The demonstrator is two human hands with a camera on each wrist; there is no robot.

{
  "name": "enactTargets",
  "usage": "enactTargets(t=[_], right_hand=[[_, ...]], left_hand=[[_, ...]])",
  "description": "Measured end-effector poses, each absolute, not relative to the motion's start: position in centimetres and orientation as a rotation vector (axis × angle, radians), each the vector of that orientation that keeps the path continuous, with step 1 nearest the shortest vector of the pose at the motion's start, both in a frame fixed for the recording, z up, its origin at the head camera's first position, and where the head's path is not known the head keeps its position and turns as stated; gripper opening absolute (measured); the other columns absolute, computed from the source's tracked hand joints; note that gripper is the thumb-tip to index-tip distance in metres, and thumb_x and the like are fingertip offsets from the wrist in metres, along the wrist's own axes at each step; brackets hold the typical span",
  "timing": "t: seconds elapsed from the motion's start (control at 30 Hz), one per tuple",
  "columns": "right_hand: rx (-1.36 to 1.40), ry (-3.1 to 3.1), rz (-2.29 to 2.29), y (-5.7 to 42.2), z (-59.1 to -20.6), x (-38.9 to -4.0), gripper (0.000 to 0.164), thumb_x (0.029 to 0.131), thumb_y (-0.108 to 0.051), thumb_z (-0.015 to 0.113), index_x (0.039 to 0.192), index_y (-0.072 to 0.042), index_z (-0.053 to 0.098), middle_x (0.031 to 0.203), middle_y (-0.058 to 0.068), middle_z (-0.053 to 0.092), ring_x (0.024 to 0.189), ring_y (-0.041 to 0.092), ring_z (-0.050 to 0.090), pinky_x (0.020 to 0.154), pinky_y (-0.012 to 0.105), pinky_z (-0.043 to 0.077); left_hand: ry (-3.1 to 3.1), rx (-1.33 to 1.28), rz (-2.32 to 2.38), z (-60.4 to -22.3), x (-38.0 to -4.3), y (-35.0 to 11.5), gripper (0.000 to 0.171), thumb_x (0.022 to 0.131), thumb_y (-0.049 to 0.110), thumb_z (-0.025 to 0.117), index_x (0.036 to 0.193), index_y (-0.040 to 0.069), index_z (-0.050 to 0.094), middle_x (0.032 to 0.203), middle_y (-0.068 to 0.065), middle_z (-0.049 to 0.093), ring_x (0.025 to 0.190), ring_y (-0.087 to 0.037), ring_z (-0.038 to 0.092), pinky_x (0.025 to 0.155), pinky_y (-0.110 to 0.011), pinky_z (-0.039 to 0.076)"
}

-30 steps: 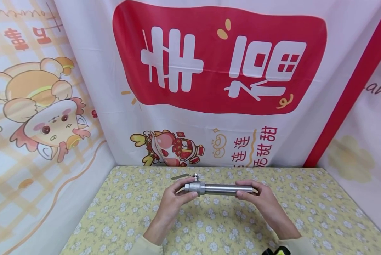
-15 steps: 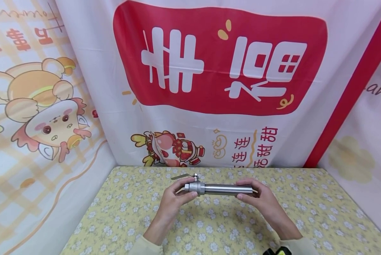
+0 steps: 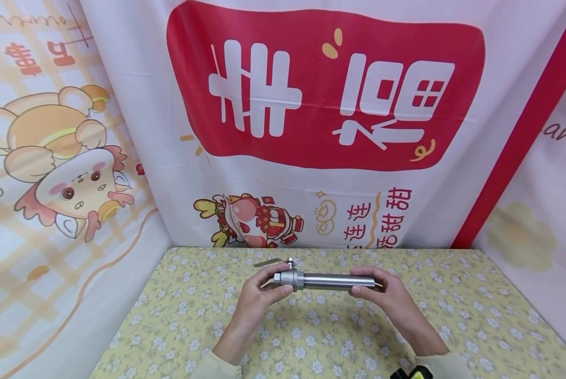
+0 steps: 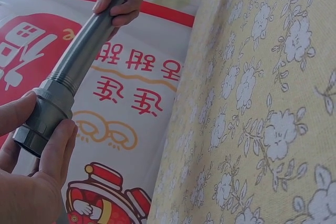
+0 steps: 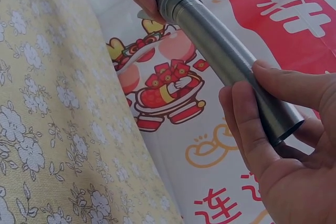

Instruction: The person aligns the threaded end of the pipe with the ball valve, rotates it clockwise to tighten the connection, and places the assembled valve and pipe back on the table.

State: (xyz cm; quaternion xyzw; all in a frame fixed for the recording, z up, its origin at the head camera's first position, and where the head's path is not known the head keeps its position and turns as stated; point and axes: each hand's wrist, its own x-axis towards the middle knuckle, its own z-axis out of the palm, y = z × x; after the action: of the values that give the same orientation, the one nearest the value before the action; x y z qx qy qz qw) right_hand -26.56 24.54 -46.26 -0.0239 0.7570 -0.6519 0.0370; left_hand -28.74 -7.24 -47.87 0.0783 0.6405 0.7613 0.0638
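Note:
My left hand (image 3: pixel 258 296) grips a metal ball valve (image 3: pixel 290 279), thumb on the near side and fingers curled over the far side. Its flat lever (image 3: pixel 268 262) sticks out beyond that hand, on the far side. A straight steel pipe (image 3: pixel 327 281) runs from the valve to the right, in line with it. In the left wrist view, a few bare threads of the pipe (image 4: pixel 84 53) show beside the valve's hex collar. My right hand (image 3: pixel 388 290) holds the pipe's free end between thumb and fingers. The open end of the pipe (image 5: pixel 283 127) shows inside that hand in the right wrist view.
Valve and pipe are held level over a table with a yellow floral cloth (image 3: pixel 311 337). A white printed curtain (image 3: pixel 330 210) stands along the back edge, with more printed cloth (image 3: pixel 65 184) at the left. A black and yellow object (image 3: pixel 412 373) sits by the right sleeve.

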Motion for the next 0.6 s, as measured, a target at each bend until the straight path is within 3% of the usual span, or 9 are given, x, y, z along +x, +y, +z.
enactTargets(t=[0.27, 0.6], right_hand=[[-0.093, 2.273, -2.052, 24.49, -46.33, -26.52, 0.047, 0.099, -0.02, 0.083, 0.14, -0.002, 0.068, 0.125, 0.01, 0.072, 0.106, 0.021, 0.077, 0.099, 0.039, 0.066], [-0.054, 2.236, -2.075, 24.38, -46.24, -26.54, 0.047, 0.1, -0.021, 0.081, 0.141, -0.001, 0.068, 0.122, 0.011, 0.074, 0.103, 0.022, 0.079, 0.097, 0.038, 0.066]], left_hand=[[1.942, 0.234, 2.295, -47.87, -28.67, -7.24, 0.054, 0.09, 0.009, 0.089, 0.141, 0.008, 0.072, 0.15, -0.016, 0.061, 0.122, -0.026, 0.073, 0.1, -0.031, 0.063], [1.946, 0.245, 2.295, -47.82, -28.64, -7.2, 0.053, 0.09, 0.009, 0.089, 0.141, 0.008, 0.072, 0.151, -0.015, 0.061, 0.122, -0.026, 0.073, 0.1, -0.031, 0.063]])
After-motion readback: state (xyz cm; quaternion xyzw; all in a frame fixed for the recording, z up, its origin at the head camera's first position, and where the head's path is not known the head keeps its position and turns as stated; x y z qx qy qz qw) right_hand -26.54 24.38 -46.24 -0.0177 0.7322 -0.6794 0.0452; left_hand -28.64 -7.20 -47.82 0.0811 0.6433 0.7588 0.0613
